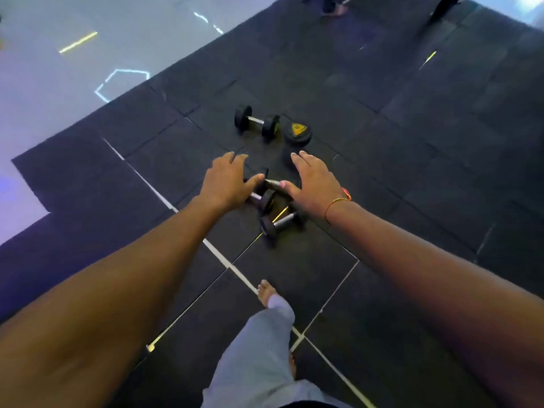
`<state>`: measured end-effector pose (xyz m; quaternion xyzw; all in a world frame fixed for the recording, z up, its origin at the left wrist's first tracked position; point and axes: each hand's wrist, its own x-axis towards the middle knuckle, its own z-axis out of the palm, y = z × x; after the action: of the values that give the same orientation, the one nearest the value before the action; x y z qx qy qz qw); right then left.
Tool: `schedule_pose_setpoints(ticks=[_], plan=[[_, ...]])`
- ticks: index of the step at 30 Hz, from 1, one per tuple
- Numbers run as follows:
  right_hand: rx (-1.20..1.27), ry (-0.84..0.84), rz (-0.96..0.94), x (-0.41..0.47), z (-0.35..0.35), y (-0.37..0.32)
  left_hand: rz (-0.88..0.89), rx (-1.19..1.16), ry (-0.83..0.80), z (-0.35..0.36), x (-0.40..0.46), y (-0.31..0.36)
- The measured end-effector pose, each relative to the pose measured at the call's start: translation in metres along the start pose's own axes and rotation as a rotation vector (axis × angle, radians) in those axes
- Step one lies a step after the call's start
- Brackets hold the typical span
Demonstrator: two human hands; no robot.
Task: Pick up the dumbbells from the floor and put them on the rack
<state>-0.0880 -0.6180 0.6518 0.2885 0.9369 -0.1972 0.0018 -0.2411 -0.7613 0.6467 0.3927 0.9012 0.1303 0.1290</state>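
Left hand [225, 181] and right hand [312, 187] spread open, holding nothing, reaching over two dumbbells [265, 192] lying mid-floor on black rubber mat [412, 172]; nearer dumbbell [281, 223] below them; another dumbbell [256, 121] farther off beside upright dumbbell [297, 132]; bare foot [266, 293] near the mat's lower edge

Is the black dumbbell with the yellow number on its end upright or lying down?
Upright: the black dumbbell with the yellow-marked end stands on end, yellow face upward.
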Motion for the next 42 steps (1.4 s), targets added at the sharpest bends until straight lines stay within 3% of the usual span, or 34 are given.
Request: schedule_pose_setpoints(ticks=[5, 12, 18, 23, 28, 36, 42], plan=[[-0.049, -0.122, 0.082, 0.069, 0.018, 0.064, -0.068, -0.055, -0.146, 0.054, 0.088, 0.011], [-0.086, -0.312, -0.033, 0.163, 0.042, 0.080, -0.266, -0.072, -0.246, 0.070, 0.149, -0.015], [-0.116, -0.476, -0.347, 0.232, 0.052, 0.062, -0.529, -0.146, -0.185, 0.069, 0.163, -0.028], [-0.116, -0.645, -0.698, 0.279, 0.068, 0.038, -0.905, -0.277, -0.036, 0.080, 0.151, -0.028], [-0.237, -0.785, -0.925, 0.290, 0.091, 0.043, -1.182, -0.438, 0.071, 0.110, 0.123, 0.000], [-0.371, -0.919, -1.005, 0.289, 0.172, 0.088, -1.475, -0.707, 0.137, 0.228, 0.097, 0.027], [-0.479, -1.077, -0.970, 0.310, 0.278, 0.166, -1.599, -0.882, 0.053, 0.363, 0.125, 0.044]])
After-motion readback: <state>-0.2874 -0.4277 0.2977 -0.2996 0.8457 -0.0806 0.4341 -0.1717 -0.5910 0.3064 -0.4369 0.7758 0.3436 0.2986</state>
